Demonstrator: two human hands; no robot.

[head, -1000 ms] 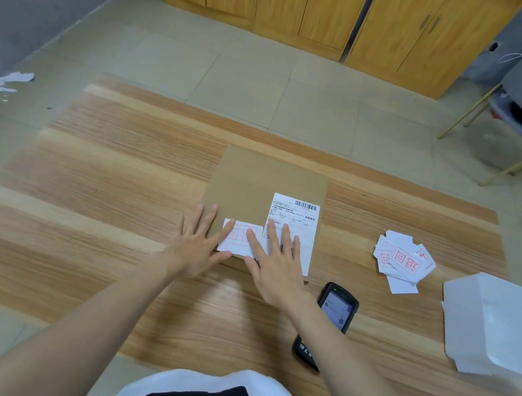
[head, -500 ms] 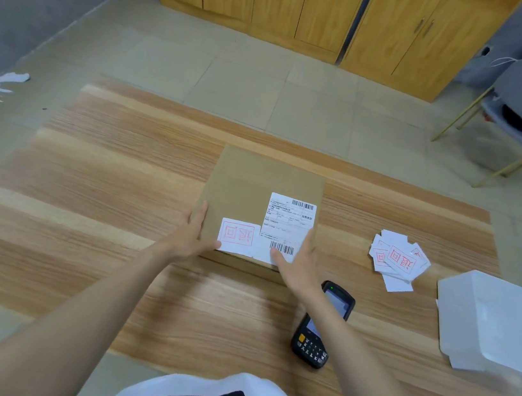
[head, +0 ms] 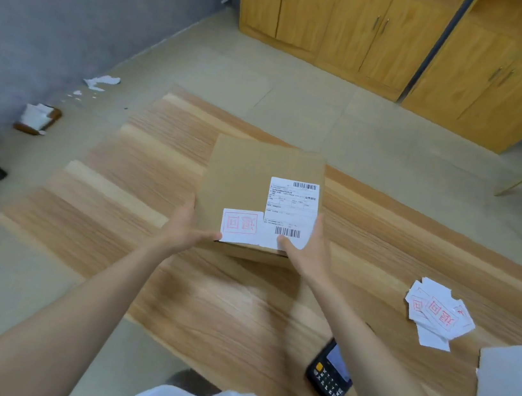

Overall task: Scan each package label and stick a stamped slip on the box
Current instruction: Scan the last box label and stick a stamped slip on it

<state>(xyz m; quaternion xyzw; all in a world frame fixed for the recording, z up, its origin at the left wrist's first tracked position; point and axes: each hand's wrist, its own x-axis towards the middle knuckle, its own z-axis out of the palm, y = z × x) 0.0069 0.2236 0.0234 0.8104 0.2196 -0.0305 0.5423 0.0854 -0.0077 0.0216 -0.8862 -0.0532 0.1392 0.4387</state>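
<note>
One box (head: 246, 175), mid-surface (head: 118, 198). Left hand (head: 184, 230) and right hand (head: 308, 255) grip its near corners: thumbs on top, fingers (head: 192, 203) curled up the sides. On top: one label (head: 291, 209), long axis near-to-far; one slip (head: 240, 227), crosswise, touching the label's left edge. One scanner (head: 328, 375) at near edge. Pile (head: 438, 313) of loose stamped papers toward right edge; count unclear.

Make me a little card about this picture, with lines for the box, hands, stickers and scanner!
box: brown cardboard, over the wooden table
left hand: grips box's left side
right hand: grips box's right side, thumb on shipping label
stamped slip: flat on box top, left of the label
scanner: lying on table, untouched
spare slips: loose pile, table's right
</note>
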